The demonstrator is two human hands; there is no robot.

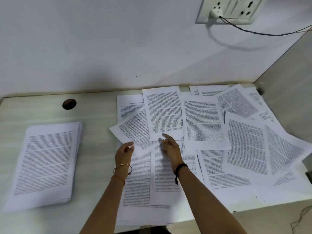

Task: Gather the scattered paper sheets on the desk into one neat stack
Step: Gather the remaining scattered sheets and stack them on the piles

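Observation:
Several printed paper sheets (200, 122) lie scattered and overlapping across the middle and right of the desk (98, 115). A squared stack of sheets (47, 162) rests on the left of the desk. My left hand (124, 152) pinches the near corner of a tilted sheet (133, 130) at the left edge of the scatter. My right hand (170, 147) hovers just right of it with fingers spread, its fingertips at the bottom edge of an upright sheet (163, 112). It holds nothing.
A round cable hole (69, 104) sits in the desk at the back left. A white wall rises behind, with a socket panel (231, 9) and a plugged cord (263, 32) at top right. A side panel (287, 92) bounds the desk's right end.

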